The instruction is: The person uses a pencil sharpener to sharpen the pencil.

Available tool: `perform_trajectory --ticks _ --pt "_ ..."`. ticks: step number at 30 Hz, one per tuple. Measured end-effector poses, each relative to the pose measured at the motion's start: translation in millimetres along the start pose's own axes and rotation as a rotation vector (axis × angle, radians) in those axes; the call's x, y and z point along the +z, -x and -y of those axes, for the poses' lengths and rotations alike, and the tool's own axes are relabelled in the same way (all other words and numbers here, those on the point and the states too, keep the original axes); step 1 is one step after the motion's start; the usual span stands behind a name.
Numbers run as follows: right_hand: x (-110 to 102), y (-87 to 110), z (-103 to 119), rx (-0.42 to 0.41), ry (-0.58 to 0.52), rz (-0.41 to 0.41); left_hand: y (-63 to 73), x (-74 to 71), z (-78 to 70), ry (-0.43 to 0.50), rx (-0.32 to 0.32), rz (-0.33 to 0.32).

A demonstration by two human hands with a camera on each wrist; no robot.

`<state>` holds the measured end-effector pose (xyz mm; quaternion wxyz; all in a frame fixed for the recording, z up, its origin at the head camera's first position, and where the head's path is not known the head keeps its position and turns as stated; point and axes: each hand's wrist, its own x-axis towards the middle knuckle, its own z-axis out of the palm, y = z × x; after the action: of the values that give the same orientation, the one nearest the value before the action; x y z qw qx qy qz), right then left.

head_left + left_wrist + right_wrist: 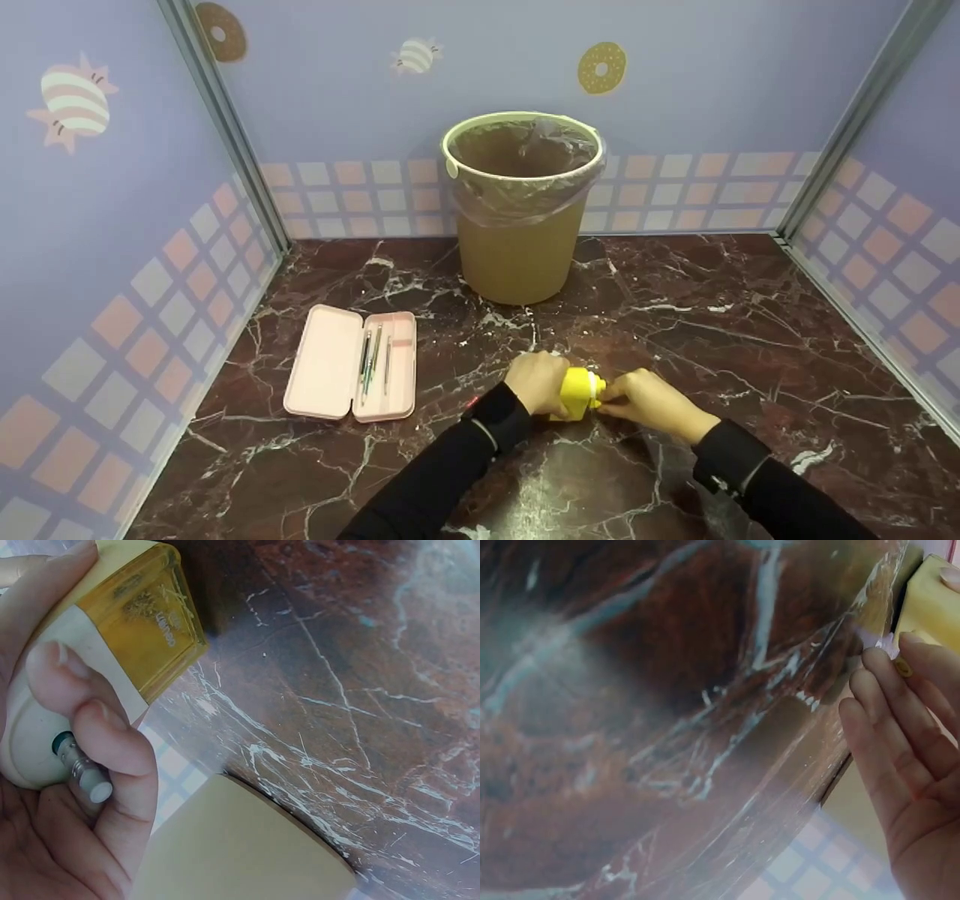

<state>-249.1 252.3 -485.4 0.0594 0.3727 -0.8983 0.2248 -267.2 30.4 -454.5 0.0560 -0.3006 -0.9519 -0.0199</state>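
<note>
Gripping the yellow pencil sharpener (577,390) on the marble table (750,337), the left hand (536,381) is curling its fingers round the body. The right hand (649,403) is pinching at its white end, apparently the small crank stub (84,774), though the head view is blurry there. An open pink pencil case (351,363) is lying well to the left, in front of the lined bin (521,202).

My left hand (537,381) is curled tight, its fingers (112,739) wrapped and bent. My right hand (646,402) sits just beside it, fingertips (877,660) pinching toward the left. Both forearms angle inward, dark sleeves down to the wrists.
</note>
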Motion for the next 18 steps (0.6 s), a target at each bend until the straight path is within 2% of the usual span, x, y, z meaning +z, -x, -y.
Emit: perform_trajectory --ticks 7,15,18 --pt "-3 2.7 5 -0.027 0.004 0.022 -0.1 0.2 -0.2 0.010 -0.003 0.003" --pt "-16 7.9 22 0.050 -0.050 0.115 -1.5 0.5 0.6 0.034 -0.009 0.006" --pt "-23 9.5 29 0.046 -0.054 0.132 -2.0 0.6 0.9 0.041 -0.011 0.011"
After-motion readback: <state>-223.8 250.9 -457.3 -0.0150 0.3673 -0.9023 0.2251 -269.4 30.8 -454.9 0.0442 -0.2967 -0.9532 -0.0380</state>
